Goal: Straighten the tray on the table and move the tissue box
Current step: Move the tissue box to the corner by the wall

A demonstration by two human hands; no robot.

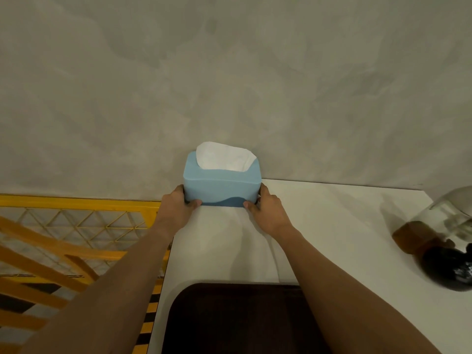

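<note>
A light blue tissue box (221, 185) with a darker blue base and a white tissue sticking out of its top stands at the far left corner of the white table (332, 226), against the grey wall. My left hand (176, 209) grips its left end and my right hand (267, 212) grips its right end, thumbs on the front face. A dark brown tray (229, 320) with rounded corners lies near the front edge of the table, between my forearms, its sides about parallel to the table edge.
A glass jar (449, 218) with a brown lid lies at the right edge, beside a glossy black round object (452, 269). A yellow metal railing (76, 226) and black-and-yellow striped tape (150, 318) lie left of the table. The wall rises straight behind.
</note>
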